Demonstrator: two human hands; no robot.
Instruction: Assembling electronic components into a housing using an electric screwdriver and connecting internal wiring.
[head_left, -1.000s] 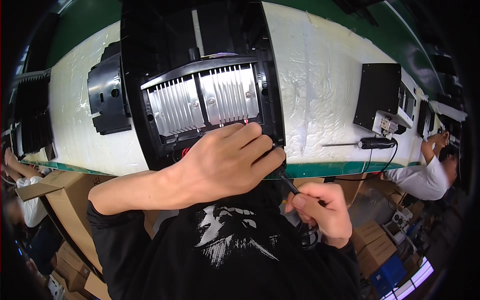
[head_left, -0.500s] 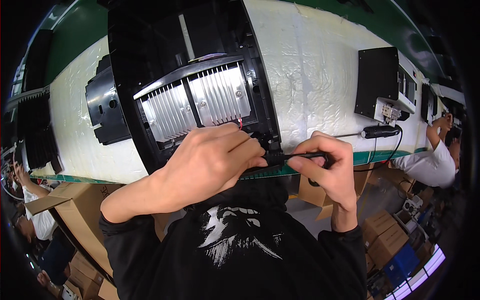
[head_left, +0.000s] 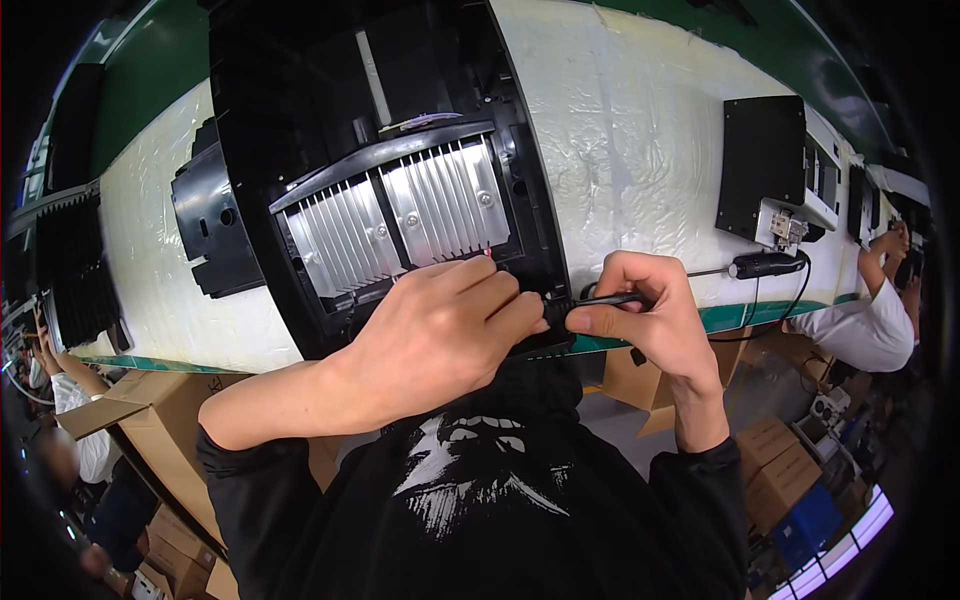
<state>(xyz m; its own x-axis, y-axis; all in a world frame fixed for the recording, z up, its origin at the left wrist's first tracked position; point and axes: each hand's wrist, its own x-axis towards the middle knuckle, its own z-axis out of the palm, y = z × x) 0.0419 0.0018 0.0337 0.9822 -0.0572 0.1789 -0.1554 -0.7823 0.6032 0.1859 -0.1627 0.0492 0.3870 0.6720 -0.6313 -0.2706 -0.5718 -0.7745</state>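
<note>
A large black plastic housing [head_left: 527, 150] lies in front of me with two finned silver heat sinks [head_left: 445, 200] inside. My left hand [head_left: 430, 330] is over its near right corner, fingers curled together; what they grip is hidden. Just outside the right wall, my right hand [head_left: 655, 315] pinches a black cable [head_left: 612, 299] between thumb and fingers. The cable leads leftward to a black fitting [head_left: 558, 311] at the wall, close to my left fingertips. A bit of red wire shows above my left hand.
A black electric screwdriver [head_left: 765, 264] with a cord lies on the white-covered table [head_left: 620, 130]. Behind it stands a black and white boxy unit [head_left: 762, 165]. A black plastic panel [head_left: 212, 225] rests left of the housing. Cardboard boxes [head_left: 180, 420] stand below; other people are at both sides.
My right hand has moved slightly up, its fingers now closer together on the cable. My left hand has shifted slightly right, still curled at the housing's corner.
</note>
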